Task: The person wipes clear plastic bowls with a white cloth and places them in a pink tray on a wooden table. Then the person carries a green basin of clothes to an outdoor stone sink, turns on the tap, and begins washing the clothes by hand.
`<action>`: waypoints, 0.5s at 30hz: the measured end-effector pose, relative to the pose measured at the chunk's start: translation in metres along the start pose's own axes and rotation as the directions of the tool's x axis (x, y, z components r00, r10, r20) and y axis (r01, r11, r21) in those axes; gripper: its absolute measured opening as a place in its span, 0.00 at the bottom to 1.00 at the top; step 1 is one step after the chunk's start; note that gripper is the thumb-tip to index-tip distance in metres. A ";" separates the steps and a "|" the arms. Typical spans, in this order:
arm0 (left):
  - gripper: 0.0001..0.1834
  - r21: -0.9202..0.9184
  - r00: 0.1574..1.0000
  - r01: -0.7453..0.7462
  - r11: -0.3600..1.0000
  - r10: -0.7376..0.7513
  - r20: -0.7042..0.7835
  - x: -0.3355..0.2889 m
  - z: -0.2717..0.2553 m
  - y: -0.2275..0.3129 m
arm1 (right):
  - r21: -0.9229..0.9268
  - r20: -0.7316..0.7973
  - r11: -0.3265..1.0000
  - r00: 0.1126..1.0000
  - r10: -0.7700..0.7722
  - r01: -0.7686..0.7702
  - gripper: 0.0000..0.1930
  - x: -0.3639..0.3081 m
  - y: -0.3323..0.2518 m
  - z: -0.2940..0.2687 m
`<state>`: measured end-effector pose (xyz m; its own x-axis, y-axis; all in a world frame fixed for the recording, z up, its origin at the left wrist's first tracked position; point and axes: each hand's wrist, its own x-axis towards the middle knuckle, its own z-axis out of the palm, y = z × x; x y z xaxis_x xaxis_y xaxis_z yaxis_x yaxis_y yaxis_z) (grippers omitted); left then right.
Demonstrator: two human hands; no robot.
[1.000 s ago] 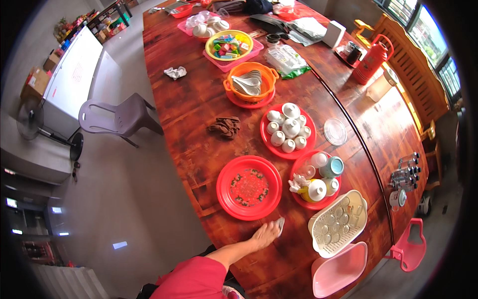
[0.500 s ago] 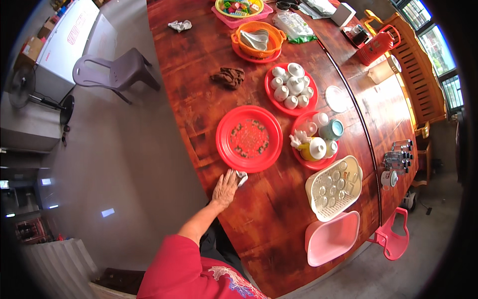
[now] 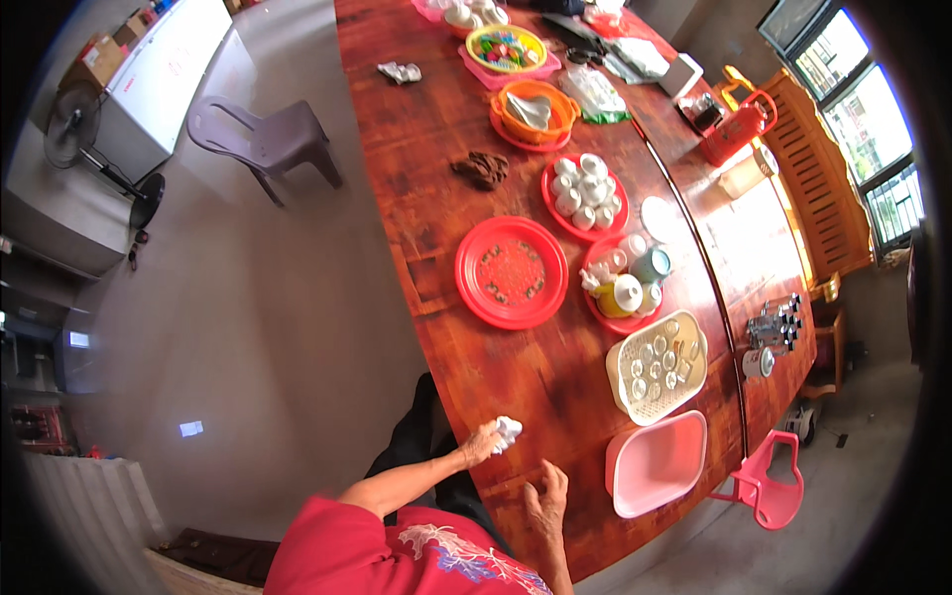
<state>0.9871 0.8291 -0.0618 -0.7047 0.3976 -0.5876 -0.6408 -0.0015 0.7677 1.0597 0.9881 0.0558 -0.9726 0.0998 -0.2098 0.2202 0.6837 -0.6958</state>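
Heads up: a loose grip by your left hand (image 3: 480, 443) could let that crumpled white cloth (image 3: 507, 433) slip over the near-left edge of the table (image 3: 555, 377); your fingers look curled around it, just inside that edge. Further right, a careless swing of your right hand (image 3: 546, 499) could bump the pink basin (image 3: 656, 464) nearby. That hand's half open, nothing visible in it, can't tell if it's touching the table.

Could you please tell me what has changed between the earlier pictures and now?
The left hand has drawn back from the red tray toward the body, bringing the white cloth with it; the right hand has come into view near the pink basin. The tray, basin and white cups stay put.
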 end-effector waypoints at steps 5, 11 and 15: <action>0.16 -0.743 0.979 -0.014 0.669 0.159 0.125 -0.039 0.000 0.021 | -0.019 0.142 0.944 0.936 -0.323 0.328 0.26 0.043 -0.048 0.045; 0.17 -0.008 0.983 -0.101 0.995 0.098 -0.156 -0.137 -0.081 0.084 | -0.080 0.286 0.913 0.886 -0.365 0.401 0.16 0.037 -0.153 0.065; 0.23 0.396 0.964 -0.083 0.914 0.174 -0.199 -0.161 -0.125 0.102 | -0.263 0.285 0.908 0.925 -0.250 0.326 0.10 0.062 -0.101 0.108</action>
<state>0.9973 0.6506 0.0798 -0.8517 0.2005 -0.4842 -0.4070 0.3292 0.8521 0.9855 0.8472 0.0385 -0.9340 -0.2847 -0.2160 -0.1369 0.8433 -0.5198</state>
